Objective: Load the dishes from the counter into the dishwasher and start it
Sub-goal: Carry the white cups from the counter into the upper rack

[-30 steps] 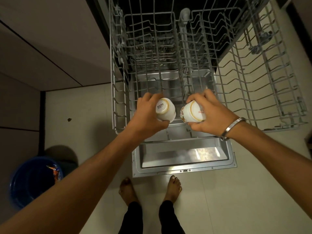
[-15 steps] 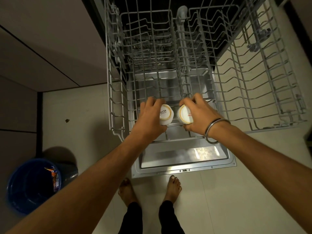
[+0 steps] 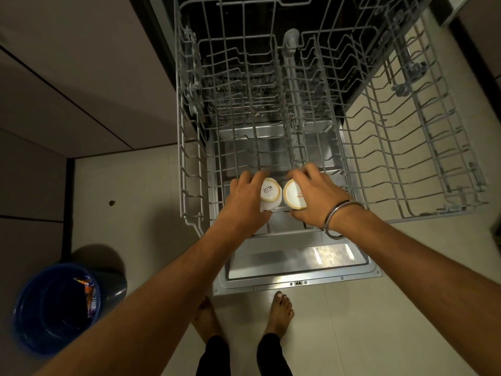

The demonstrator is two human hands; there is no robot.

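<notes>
Two white cups are held upside down, side by side, over the front of the pulled-out grey wire rack (image 3: 189,169) of the dishwasher. My left hand (image 3: 244,204) grips the left cup (image 3: 269,194), whose base reads "SISTA". My right hand (image 3: 314,196), with a metal bangle on its wrist, grips the right cup (image 3: 292,198), whose base has a gold ring. The two cups nearly touch. Whether they rest on the rack wires I cannot tell. The open dishwasher door (image 3: 298,270) lies flat below the rack.
A second wire rack section (image 3: 423,147) spreads to the right over the tiled floor. A blue bin (image 3: 54,308) with a wrapper inside stands at lower left. Cabinet fronts (image 3: 67,85) fill the left side. My bare feet stand just before the door's edge.
Both hands moved slightly forward and down, bringing the two cups closer together and lower at the rack's front. The camera leaned in closer.
</notes>
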